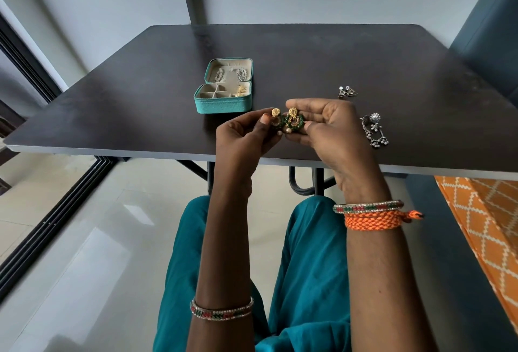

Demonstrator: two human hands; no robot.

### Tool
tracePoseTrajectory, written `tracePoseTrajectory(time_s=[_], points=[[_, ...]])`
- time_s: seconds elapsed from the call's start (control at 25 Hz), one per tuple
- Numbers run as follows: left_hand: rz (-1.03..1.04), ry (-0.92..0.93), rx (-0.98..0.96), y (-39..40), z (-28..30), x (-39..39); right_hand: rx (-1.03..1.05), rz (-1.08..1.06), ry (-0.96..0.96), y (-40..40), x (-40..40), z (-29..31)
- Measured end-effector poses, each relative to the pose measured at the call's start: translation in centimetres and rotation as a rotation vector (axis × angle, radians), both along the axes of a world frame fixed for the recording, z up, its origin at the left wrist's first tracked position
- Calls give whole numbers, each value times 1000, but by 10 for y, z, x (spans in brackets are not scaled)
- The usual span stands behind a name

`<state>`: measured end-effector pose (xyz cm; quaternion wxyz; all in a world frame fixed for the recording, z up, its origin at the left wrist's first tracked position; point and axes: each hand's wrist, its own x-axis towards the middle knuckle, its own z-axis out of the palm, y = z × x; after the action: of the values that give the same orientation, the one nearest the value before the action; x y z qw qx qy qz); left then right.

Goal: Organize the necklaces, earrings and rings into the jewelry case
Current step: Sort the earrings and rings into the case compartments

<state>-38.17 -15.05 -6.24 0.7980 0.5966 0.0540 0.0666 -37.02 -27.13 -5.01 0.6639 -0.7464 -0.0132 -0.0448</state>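
Table: the dark table [308, 51] is carrying an open teal jewelry case [224, 98].
Left hand [246, 136]: pinching one gold-green earring [276, 119].
Right hand [330, 130]: cradling its twin [294, 121] in curled fingers.
Right side: silver earrings [372, 131] are lying loose.

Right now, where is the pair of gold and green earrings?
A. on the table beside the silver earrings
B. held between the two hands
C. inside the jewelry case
B: the left hand and right hand hold the gold and green earrings above the table's near edge.
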Motion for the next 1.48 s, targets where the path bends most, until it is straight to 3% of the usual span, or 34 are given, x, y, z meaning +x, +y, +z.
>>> tracePoseTrajectory(time_s=[0.6,0.8,0.96,1.24,1.36,1.48], points=[[55,-44,102,-2,-4,-5,-79,32,-25,-2,-3,-2],[156,-66,58,16,-1,7,86,-17,-136,12,11,4],[285,-82,56,58,6,31,101,22,-199,46,58,13],[332,-48,280,101,-2,69,-148,69,-163,94,97,-6],[339,-16,399,104,-6,74,-137,64,-148,87,95,-14],[387,8,645,100,-3,71,-96,57,-158,85,94,-17]])
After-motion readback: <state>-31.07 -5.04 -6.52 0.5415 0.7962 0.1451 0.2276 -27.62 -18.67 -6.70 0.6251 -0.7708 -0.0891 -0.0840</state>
